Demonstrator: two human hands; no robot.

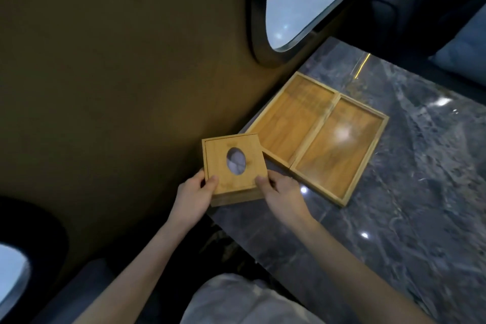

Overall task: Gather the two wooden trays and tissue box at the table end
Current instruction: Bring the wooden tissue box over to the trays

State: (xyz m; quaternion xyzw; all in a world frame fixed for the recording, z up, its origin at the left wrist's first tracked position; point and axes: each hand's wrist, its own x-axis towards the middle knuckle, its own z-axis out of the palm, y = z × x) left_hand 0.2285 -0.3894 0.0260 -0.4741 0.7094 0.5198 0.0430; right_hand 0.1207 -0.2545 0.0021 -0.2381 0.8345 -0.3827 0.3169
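A square wooden tissue box [232, 166] with an oval hole in its lid sits at the table's corner by the wall. My left hand [196, 194] grips its left near corner and my right hand [282, 196] grips its right near corner, thumbs on the lid. Two shallow wooden trays lie side by side just beyond the box, long edges touching: the left tray [290, 116] against the wall and the right tray [339, 147] beside it. The box's far right corner overlaps the left tray's near edge.
The dark marble table [410, 205] stretches to the right and away from me. A brown wall [118, 73] with an oval window [297, 0] runs along the table's left side. A dark seat with a cushion [462, 58] stands past the far edge. My lap is below.
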